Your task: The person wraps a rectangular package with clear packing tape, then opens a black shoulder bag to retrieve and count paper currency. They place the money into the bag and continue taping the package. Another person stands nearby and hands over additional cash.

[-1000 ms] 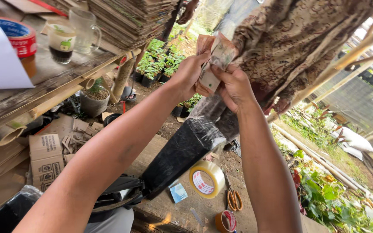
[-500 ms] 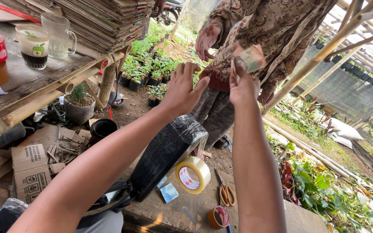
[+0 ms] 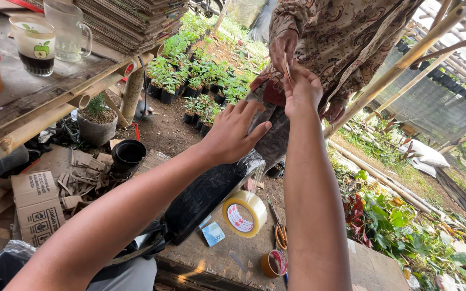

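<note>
While the right hand (image 3: 302, 89) is closed on a thin folded paper (image 3: 288, 69), that paper is met by another person's hand (image 3: 282, 47); release is not yet made. The left hand (image 3: 234, 132) is spread empty.

A tape roll (image 3: 244, 213) lies on the wooden bench (image 3: 319, 267), just right of a wrapped bundle (image 3: 206, 195). Scissors (image 3: 280, 233) and what may be a smaller roll (image 3: 274, 263) lie beside it. Potted seedlings (image 3: 200, 89) stand behind on the ground.

Right hand (image 3: 301, 89) pinching folded paper (image 3: 288, 69) against another person's hand (image 3: 282, 47), left hand (image 3: 235, 132) spread empty
</note>
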